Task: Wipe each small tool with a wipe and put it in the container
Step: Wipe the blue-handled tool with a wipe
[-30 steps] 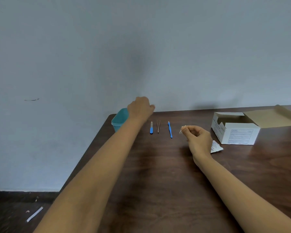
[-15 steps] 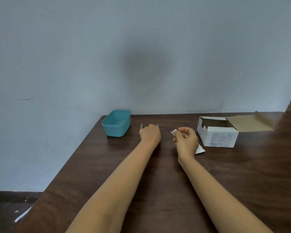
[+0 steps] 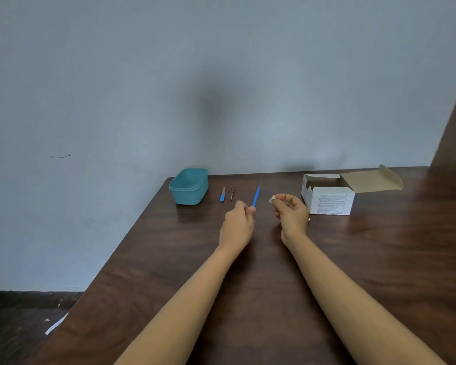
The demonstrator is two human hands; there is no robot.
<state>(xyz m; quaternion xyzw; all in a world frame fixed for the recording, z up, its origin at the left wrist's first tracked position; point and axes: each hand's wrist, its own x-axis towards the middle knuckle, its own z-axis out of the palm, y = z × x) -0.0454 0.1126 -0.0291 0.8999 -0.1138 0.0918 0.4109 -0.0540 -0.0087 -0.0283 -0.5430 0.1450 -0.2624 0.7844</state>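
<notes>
My left hand (image 3: 237, 225) pinches the lower end of a thin blue-handled pick (image 3: 256, 194), which points up and away from me above the table. My right hand (image 3: 291, 212) is closed on a small white wipe (image 3: 272, 199) that sticks out past my fingertips, a little to the right of the pick. A short blue-handled tool (image 3: 222, 194) and metal tweezers (image 3: 232, 193) lie side by side on the table beyond my left hand. The teal plastic container (image 3: 189, 186) stands open near the table's far left corner.
An open white cardboard box (image 3: 329, 200) with its flap folded back sits right of my right hand. A bit of torn white wrapper (image 3: 309, 219) peeks out behind my right hand. The dark wooden table (image 3: 261, 272) ends at the left, against a grey wall.
My left hand came back from the container, reached over the row of tools and lifted the blue-handled pick. My right hand kept the wipe and stayed near the box.
</notes>
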